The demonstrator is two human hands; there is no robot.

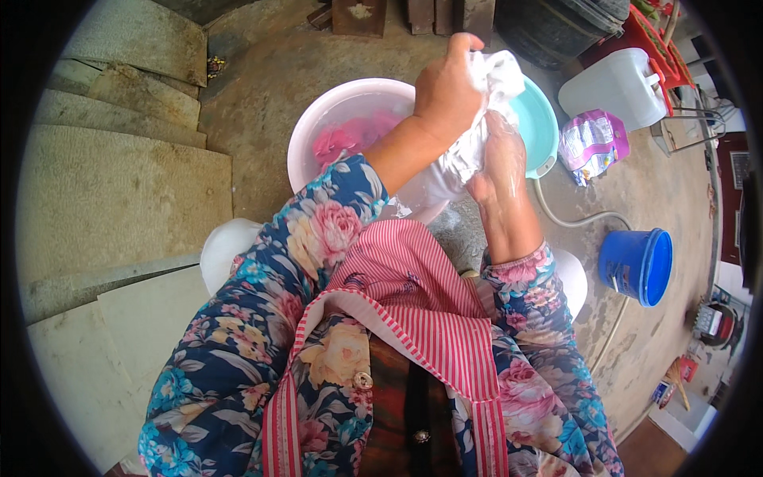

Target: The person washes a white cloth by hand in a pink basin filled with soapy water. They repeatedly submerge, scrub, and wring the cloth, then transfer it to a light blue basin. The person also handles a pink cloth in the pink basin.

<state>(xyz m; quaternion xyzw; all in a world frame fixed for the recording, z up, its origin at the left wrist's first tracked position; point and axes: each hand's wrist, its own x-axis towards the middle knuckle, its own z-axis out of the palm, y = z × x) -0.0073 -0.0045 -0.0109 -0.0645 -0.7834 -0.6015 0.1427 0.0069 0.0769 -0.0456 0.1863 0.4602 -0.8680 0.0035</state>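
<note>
A wet white cloth is bunched between both hands, above the right side of a pale pink basin. My left hand grips its upper part, with the fingers closed around it. Lower and to the right, my right hand is shut on the same cloth, and its skin is wet and shiny. Pink cloth lies in the water of the basin. Behind the hands, on the right, stands a turquoise basin, partly covered by the white cloth. How far the cloth reaches into the pink basin is partly hidden.
Right of the turquoise basin are a purple-white detergent bag and a white plastic jerrycan. A grey hose runs past a blue bucket. A black container stands at the top; stone slabs lie at left.
</note>
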